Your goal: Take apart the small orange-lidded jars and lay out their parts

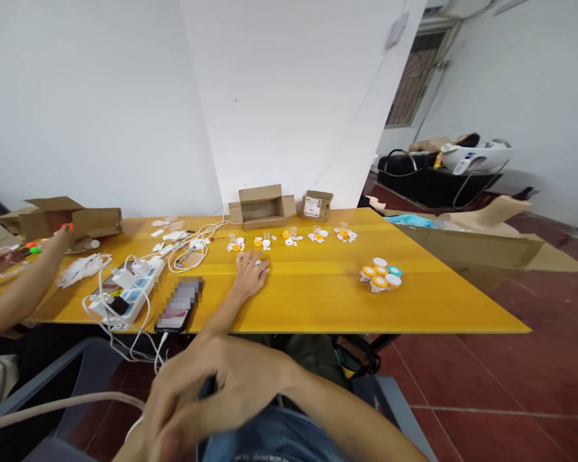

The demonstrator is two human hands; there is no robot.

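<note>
My left hand [251,274] lies on the yellow table with its fingers spread, over small orange and white parts partly hidden beneath it. My right hand [197,385], close to the camera and somewhat blurred, crosses over and has its fingers bent around my left forearm [219,319]. Beyond my left hand runs a row of small piles: orange lids [286,235], white discs [266,244], clear cups [316,229] and small white pieces with red marks [351,236]. Toward the right stands a cluster of small clear containers with orange, white and teal lids [379,280].
An open cardboard box [262,210] and a smaller carton [315,206] stand by the wall. Left of my arm lie a phone [179,305], a power strip [142,289] and loose white cables [206,250]. A co-worker's arm [33,289] reaches beside another box [99,221].
</note>
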